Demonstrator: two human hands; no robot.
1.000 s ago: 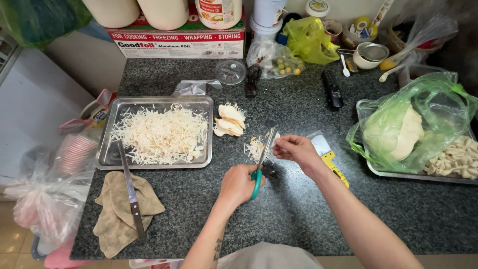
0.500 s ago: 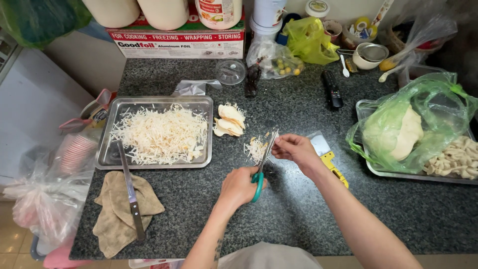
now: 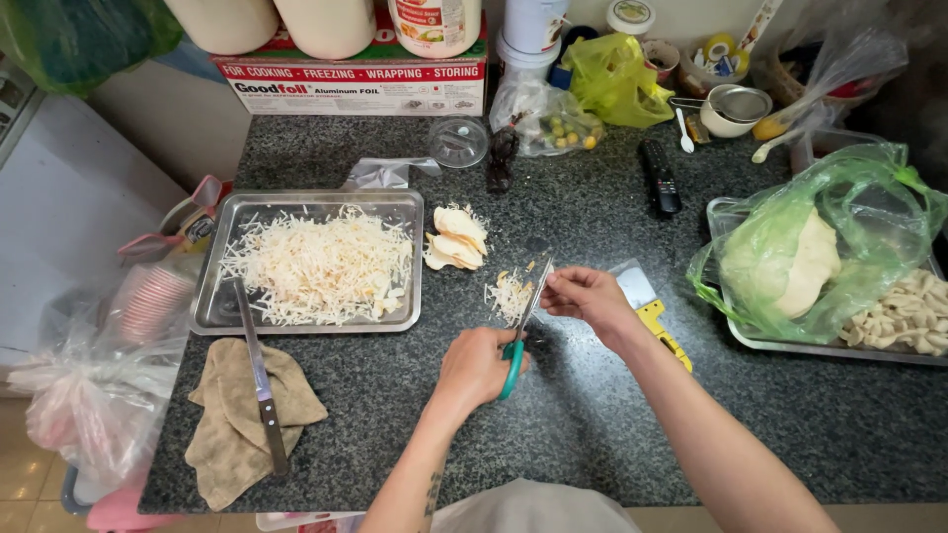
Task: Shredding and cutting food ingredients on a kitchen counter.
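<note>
Both hands: left hand [image 3: 474, 370] grips scissors [image 3: 523, 321]; right hand [image 3: 585, 296] beside blades.

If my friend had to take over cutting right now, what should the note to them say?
Left hand grips the green-handled scissors, blades up by the right hand, which pinches a pale slice at the blades.
Small pile of cut shreds lies on the counter under the blades.
Done: the metal tray holds many shreds.
Left: uncut slices beside the tray.

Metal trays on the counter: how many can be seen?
2. One metal tray lies at the left, filled with white shreds; the other tray is at the right edge, partly hidden under a green bag.
</note>
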